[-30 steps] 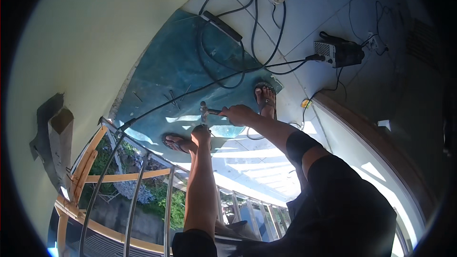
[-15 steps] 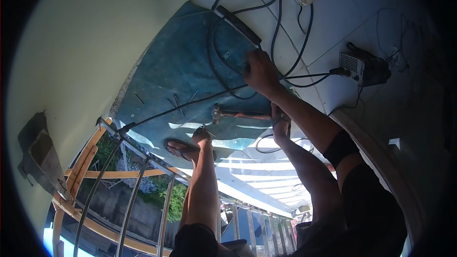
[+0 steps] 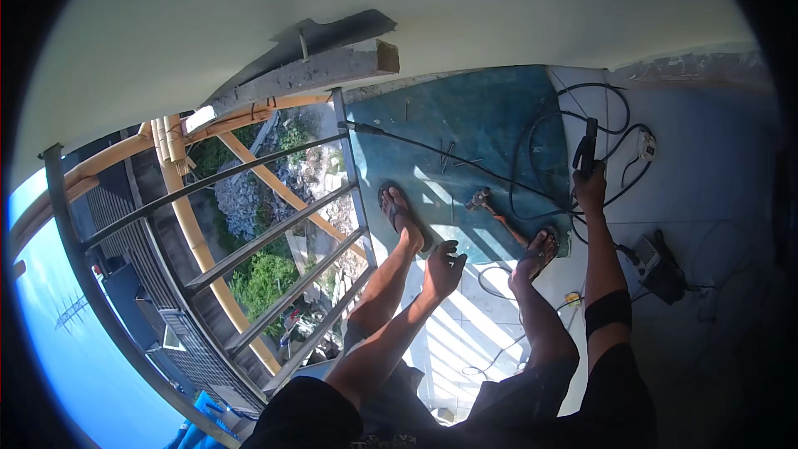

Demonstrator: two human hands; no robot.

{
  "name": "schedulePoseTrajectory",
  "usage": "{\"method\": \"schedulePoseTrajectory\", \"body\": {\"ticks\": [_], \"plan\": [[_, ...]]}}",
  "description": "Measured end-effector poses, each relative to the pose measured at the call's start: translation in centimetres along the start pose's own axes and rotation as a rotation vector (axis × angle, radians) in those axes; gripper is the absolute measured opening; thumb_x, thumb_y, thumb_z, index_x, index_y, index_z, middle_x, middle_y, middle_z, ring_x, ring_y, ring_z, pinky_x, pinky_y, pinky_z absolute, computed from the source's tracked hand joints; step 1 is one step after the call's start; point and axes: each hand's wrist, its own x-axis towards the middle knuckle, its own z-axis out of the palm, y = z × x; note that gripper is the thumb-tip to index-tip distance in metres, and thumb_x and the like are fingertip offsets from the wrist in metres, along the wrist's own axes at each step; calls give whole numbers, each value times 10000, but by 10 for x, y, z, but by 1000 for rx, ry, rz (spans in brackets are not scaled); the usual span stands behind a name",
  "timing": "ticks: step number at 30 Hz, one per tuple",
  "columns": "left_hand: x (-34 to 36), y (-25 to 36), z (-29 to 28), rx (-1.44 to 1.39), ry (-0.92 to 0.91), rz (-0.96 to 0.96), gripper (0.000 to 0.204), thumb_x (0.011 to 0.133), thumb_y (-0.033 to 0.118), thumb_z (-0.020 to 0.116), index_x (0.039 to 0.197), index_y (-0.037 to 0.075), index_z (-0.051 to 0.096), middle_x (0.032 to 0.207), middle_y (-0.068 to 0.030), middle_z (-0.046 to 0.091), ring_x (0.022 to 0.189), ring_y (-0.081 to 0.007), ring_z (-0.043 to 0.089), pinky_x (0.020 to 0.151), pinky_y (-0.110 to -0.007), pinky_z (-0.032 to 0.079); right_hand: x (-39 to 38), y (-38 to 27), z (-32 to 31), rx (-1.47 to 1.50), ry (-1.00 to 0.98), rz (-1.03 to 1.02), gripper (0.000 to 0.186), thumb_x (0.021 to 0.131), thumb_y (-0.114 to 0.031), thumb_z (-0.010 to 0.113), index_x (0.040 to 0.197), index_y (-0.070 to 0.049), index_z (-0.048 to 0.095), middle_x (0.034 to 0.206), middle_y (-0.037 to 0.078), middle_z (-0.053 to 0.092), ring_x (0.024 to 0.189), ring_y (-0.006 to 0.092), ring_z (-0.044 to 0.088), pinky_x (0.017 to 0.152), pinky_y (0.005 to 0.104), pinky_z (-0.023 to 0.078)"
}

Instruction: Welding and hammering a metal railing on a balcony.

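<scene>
My right hand (image 3: 590, 191) is closed round the handle of a black welding electrode holder (image 3: 587, 148), raised over the right edge of a blue-green mat (image 3: 499, 108). Below the mat's middle, my left hand (image 3: 443, 273) is held with fingers apart and slightly bent, and nothing shows in it. It is near my left sandalled foot (image 3: 399, 214). A hammer (image 3: 480, 199) lies on the mat between my feet, its handle running toward my right foot (image 3: 539, 254). Several thin rods (image 3: 449, 153) lie scattered farther up the mat.
A black cable (image 3: 465, 158) crosses the mat to a clamp (image 3: 363, 127) at the metal railing (image 3: 274, 260). Beyond the railing are bamboo poles (image 3: 195, 237) and a drop to rubble. A welding machine (image 3: 661, 268) stands right. A concrete beam (image 3: 316, 75) juts from the wall.
The view has turned left, bringing more railing into sight. My right hand has lifted with the electrode holder, now upright in it. My left hand has risen off the mat, its fingers spreading.
</scene>
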Motion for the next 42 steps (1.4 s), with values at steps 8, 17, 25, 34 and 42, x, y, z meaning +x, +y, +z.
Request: {"method": "schedulePoseTrajectory", "body": {"ticks": [8,17,25,34,42], "plan": [[-202,212,-179,-112,202,320,372,806,90,731,1145,30,589,1051,-151,635,852,-256,671,753,-340,537,-209,-143,-177,118,-95,-324,311,841,-120,585,1127,-25,510,850,225,653,805,425,652,682,480,492],[-238,276,-468,179,1205,522,404,776,74,728,1144,9,575,1100,-193,568,1055,-367,547,919,-438,435,-385,-325,-269,-26,-252,-568,345,888,-136,624,1195,-30,508,937,173,667,859,324,678,733,404,509],[-206,223,-576,4,550,7,610,781,374,765,1184,-26,541,1083,-288,637,1056,-416,611,897,-462,474,-461,-508,-266,-54,-185,-797,391,919,-224,617,1223,-20,481,898,214,675,822,398,682,689,432,529],[-176,186,-586,-172,245,253,414,789,184,769,1067,-23,543,787,-169,668,586,-212,661,564,-358,539,-507,-612,-219,-132,-198,-909,345,907,-197,622,1157,-13,472,781,225,653,707,424,656,590,474,503],[-186,199,-589,-154,283,142,446,830,298,710,1095,-28,561,867,-204,674,771,-290,666,680,-395,529,-509,-651,-168,-146,-202,-910,276,900,-180,624,1038,-8,458,684,233,600,654,451,614,543,515,457]]}}
